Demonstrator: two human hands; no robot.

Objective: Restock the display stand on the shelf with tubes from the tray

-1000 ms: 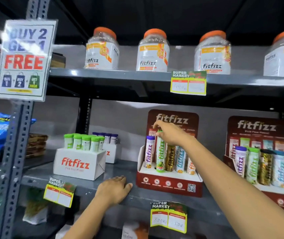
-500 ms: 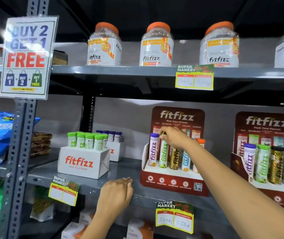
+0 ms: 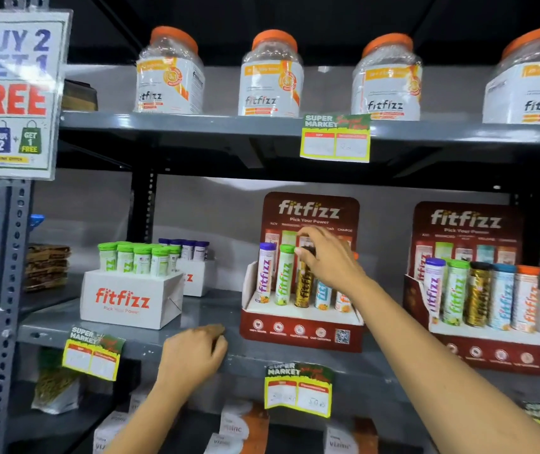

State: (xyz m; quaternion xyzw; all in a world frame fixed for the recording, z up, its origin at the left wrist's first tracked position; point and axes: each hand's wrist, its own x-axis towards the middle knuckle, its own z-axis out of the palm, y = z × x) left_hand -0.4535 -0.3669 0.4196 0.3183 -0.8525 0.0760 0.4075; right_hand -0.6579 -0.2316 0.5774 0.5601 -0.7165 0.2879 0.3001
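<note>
- The display stand (image 3: 301, 326) sits on the middle shelf (image 3: 209, 309), a dark red card box with a tall "fitfizz" back panel facing the viewer.
- Five tubes stand in its front row, all upright with caps up and long axes vertical, leaning back very slightly toward the panel: a purple-capped tube (image 3: 264, 276), a green-capped tube (image 3: 284, 278), a gold tube (image 3: 304, 288), a pale blue tube (image 3: 322, 293) and an orange tube (image 3: 343, 301).
- The right hand (image 3: 330, 260) reaches in from the lower right and covers the top of the gold tube; its fingers (image 3: 307, 253) are curled together over the dark cap (the hand hides how firm the contact is), so I cannot tell whether they actually clamp it.
- The blue and orange tubes are partly hidden behind that wrist.
- The left hand (image 3: 193, 355) rests on the front lip of the same shelf, left of the stand, fingers bent and close together, holding nothing.
- The white tray (image 3: 131, 299) stands further left on the shelf, well apart from the stand, with green-capped tubes upright in it (image 3: 140, 258).
- A second stand (image 3: 491, 322), fully stocked, sits to the right.
</note>
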